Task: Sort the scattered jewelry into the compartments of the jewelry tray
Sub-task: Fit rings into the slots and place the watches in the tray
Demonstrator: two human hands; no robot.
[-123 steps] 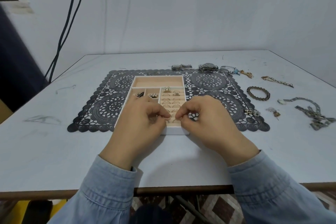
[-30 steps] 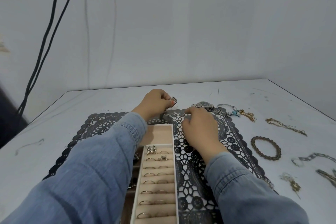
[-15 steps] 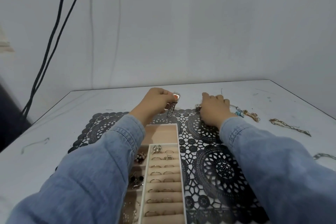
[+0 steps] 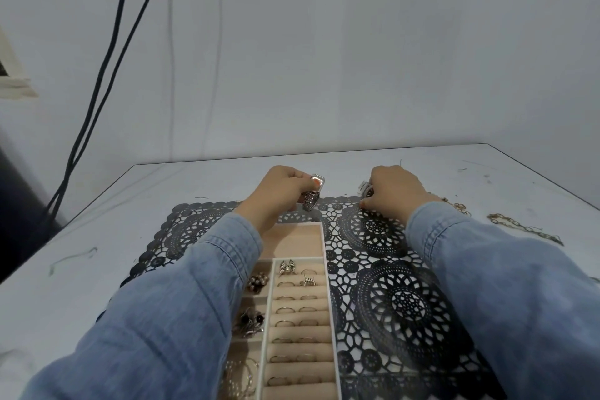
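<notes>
Both arms reach forward over the jewelry tray (image 4: pixel 298 258), denim sleeves (image 4: pixel 181 295) down to the wrists, both hands at the far edge of the black lace mat (image 4: pixel 389 286). Left hand (image 4: pixel 282 191) is raised a little off the mat, knuckles up, fingers curled. Its grip is closed by thumb and fingertips on a watch with a rectangular face (image 4: pixel 317 183); the face tilts up and the band hangs below the fingers, just over the mat. Right hand (image 4: pixel 396 193) sits lower, palm down, fingers curled tight around a silvery second watch (image 4: pixel 364 188). Only a bit of it pokes out on the thumb side, and the thumb tip is down on the mat. Can't tell if this watch is lifted or lying on the mat. The hands are apart, about level with each other. The tray lies on the mat, below and between the forearms, and the left wrist is over its far long compartment. Thin rings (image 4: pixel 295 297) stand in the ring rolls on the tray's right side, earrings (image 4: pixel 251 321) sit in the small left compartments, and hoops (image 4: pixel 240 373) are in the nearest one. A gold chain (image 4: pixel 522 229) lies on the white surface (image 4: pixel 97 269) off to the right, well apart from the tray. A small gold piece (image 4: pixel 457 206) is just beside the right sleeve. Two dark cables (image 4: pixel 107 75) hang on the wall at left.
</notes>
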